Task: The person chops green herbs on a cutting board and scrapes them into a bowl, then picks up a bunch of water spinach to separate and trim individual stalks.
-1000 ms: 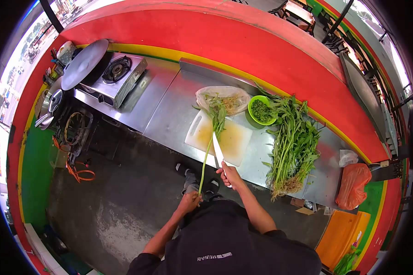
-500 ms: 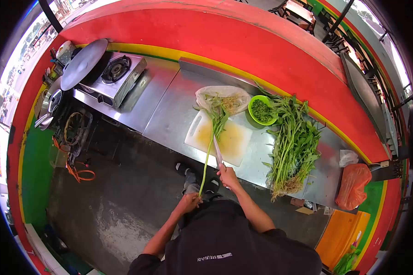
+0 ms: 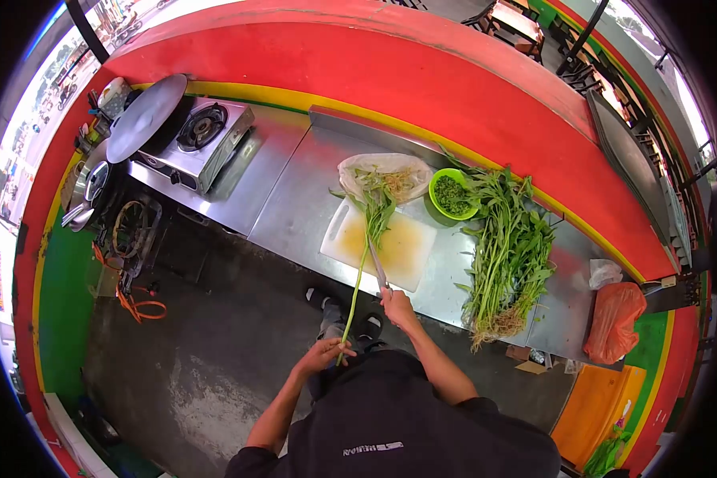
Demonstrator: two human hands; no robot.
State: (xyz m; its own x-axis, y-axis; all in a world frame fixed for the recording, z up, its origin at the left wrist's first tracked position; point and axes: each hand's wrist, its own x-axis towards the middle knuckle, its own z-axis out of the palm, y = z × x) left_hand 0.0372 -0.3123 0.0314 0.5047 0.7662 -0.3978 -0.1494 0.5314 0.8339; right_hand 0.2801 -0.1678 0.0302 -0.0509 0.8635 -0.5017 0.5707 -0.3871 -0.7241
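Observation:
In the head view my left hand (image 3: 324,355) grips a long water spinach stalk (image 3: 352,312) near its lower end, in front of my body. The stalk slants up over the counter edge, and its leafy top (image 3: 378,209) lies across a white cutting board (image 3: 417,269). My right hand (image 3: 397,307) is closed around the handle of a knife (image 3: 378,266). Its blade points away from me over the board, its tip right at the stalk below the leaves. Yellowish-green stains mark the board.
Beyond the board lies a plastic bag (image 3: 357,170) with root trimmings. A green bowl (image 3: 452,197) of chopped greens stands beside a large water spinach pile (image 3: 508,255). A gas stove (image 3: 195,143) is at the left; a red plastic bag (image 3: 615,323) sits at the counter's right end.
My left hand has shifted slightly along the stalk, and a short piece of its end now shows below the fingers. The knife has moved only a little.

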